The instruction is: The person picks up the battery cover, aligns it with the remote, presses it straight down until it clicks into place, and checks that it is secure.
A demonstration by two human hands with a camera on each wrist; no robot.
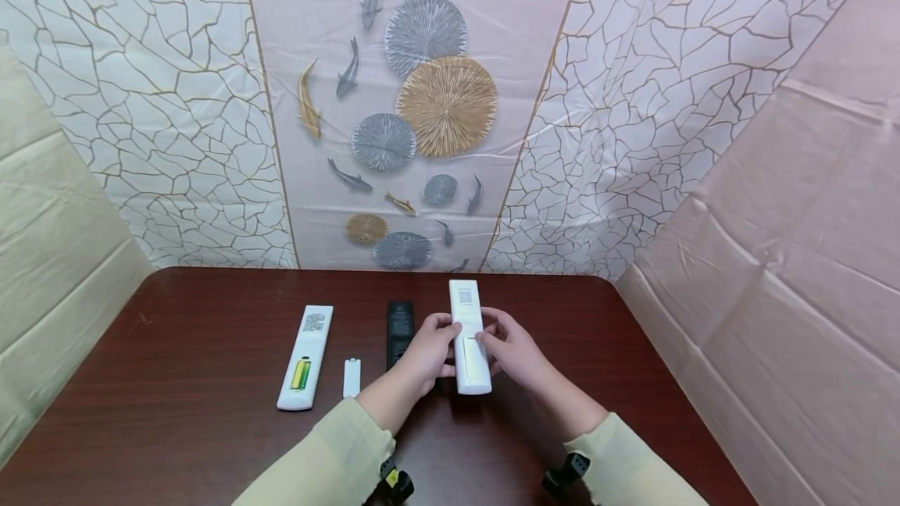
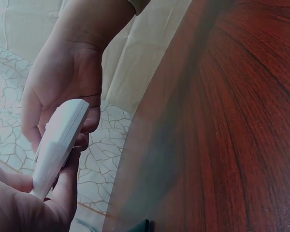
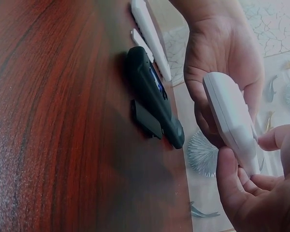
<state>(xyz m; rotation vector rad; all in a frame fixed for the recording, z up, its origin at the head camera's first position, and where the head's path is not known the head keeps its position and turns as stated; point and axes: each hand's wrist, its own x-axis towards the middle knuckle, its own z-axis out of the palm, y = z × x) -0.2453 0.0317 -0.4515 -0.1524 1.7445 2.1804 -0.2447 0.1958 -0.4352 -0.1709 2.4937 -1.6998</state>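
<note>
- While the left hand (image 1: 425,351) grips one edge of a white remote (image 1: 467,326) above the tabletop (image 1: 190,381), the right hand (image 1: 519,351) grips the other.
- Near the left hand lies a black remote (image 1: 401,324) beside a black cover (image 3: 147,119).
- Farther left lie a white cover (image 1: 351,378) and another remote (image 1: 312,342), battery (image 1: 301,374) showing.

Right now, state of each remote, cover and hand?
Held white remote: raised, back showing
Its cover: on, latching unclear
White remote at left: on table, uncovered, battery showing
Loose white cover: on table
Black remote: on table, open, something blue inside
Black cover: off, on table
Left hand: grips held white remote
Right hand: same
</note>
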